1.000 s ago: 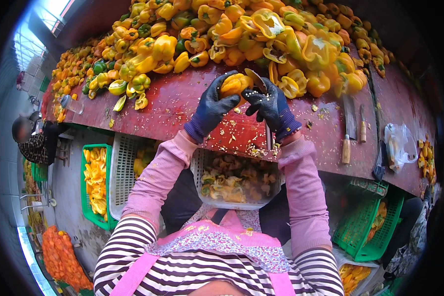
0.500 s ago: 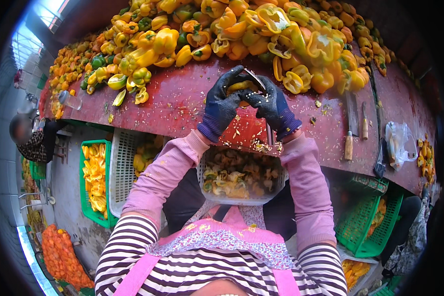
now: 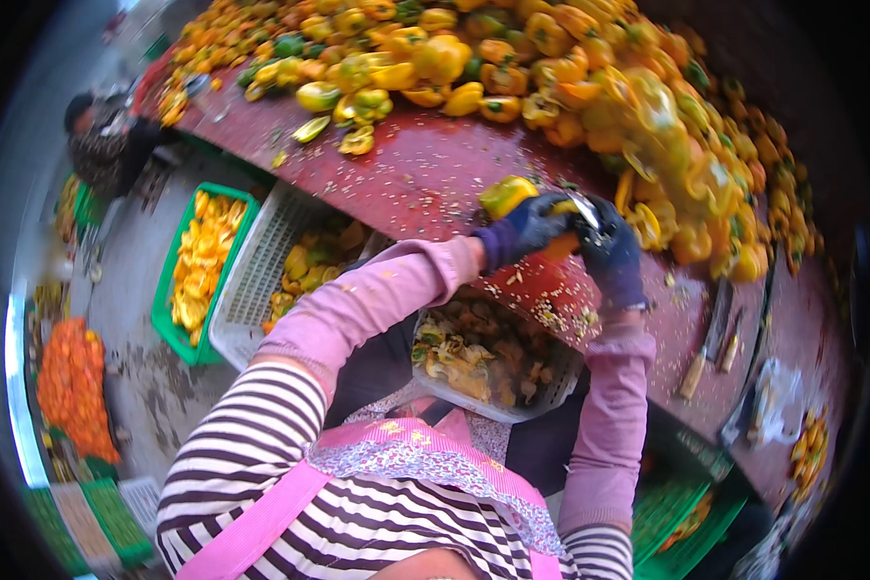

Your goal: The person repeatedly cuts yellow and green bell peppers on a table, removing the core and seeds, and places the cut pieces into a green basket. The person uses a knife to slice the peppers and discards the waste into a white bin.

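Note:
In front of me, above the red table's near edge, both dark-gloved hands are close together. My left hand is closed round an orange bell pepper, partly hidden between the hands. Against the far side of that hand sits a yellow bell pepper; whether its fingers touch it I cannot tell. My right hand grips a small knife, its pale blade angled over the orange pepper. Under my forearms, in my lap, a clear plastic tub holds pepper cores and scraps.
A large heap of peppers covers the far side of the red table. To the right lie a wooden-handled knife and a plastic bag. A green crate and a white crate stand left. A person sits far left.
My view has turned, so the table and heap appear tilted. Both hands have moved right and nearer in the picture. A yellow pepper now shows beside my left hand.

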`<action>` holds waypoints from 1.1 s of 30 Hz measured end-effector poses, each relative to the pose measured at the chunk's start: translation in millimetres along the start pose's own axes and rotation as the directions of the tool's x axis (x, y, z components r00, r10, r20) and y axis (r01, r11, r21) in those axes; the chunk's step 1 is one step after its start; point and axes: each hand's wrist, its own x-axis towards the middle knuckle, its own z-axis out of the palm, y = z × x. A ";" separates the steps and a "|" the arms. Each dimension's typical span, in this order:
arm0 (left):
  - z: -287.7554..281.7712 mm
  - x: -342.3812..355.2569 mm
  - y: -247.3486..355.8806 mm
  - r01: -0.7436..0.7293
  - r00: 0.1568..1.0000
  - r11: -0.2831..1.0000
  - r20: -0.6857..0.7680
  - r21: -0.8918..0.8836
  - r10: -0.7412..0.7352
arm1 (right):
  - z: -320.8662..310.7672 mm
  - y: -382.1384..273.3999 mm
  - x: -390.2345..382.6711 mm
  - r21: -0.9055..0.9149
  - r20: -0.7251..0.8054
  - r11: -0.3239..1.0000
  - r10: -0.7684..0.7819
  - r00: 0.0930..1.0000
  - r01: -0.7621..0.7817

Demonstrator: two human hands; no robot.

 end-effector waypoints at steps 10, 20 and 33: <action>-38.5 68.4 63.7 -0.029 0.995 0.979 -0.086 0.202 0.047 | -71.5 -76.3 -23.0 0.984 -0.173 -0.029 0.119 0.978 0.178; -397.5 85.2 86.2 0.707 0.707 -0.096 -0.702 0.700 0.084 | -16.5 -63.3 -28.5 0.965 0.189 0.128 0.271 0.944 -0.231; -288.1 41.1 74.8 0.105 0.748 0.838 -0.598 0.535 0.288 | 32.9 -57.4 -0.6 0.619 0.352 0.521 0.485 0.801 -0.588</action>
